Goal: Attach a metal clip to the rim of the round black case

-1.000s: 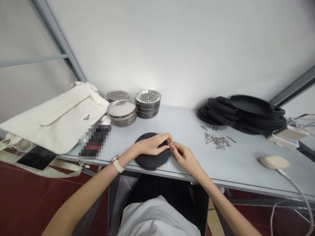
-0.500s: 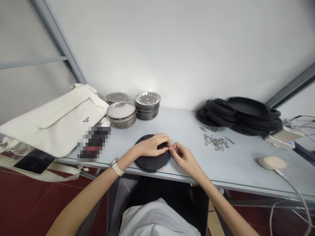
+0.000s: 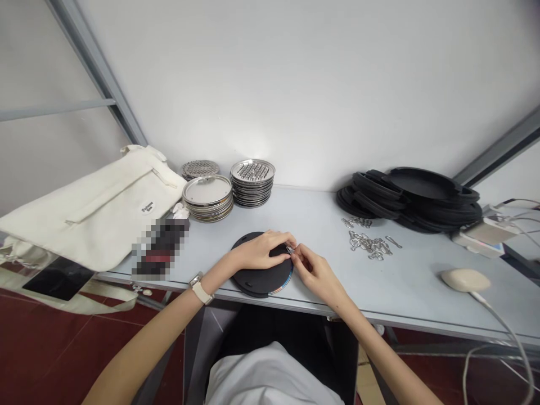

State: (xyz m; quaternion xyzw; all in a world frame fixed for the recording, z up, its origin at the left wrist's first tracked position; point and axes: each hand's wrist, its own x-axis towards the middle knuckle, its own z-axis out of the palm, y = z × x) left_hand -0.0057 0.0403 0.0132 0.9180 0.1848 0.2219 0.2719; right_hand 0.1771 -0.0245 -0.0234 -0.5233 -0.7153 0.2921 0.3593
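A flat black round plate lies at the table's front edge, with a narrow coloured strip along its right rim. My left hand lies over it, thumb and fingers curved around the right edge and gripping it. At that edge, a small silver metal clip shows between my two hands. My right hand is closed, thumb and forefinger pinching the clip where it meets the plate. My fingers partly cover the clip.
Stacked round metal grater discs and plain metal discs stand at the back. Loose metal clips lie right, before piled black round plates. A white bag is left; a white corded device is right.
The silver clip now shows between my fingers at the plate's edge, where it was mostly hidden. My right fingers have shifted slightly; my left hand stays on the plate.
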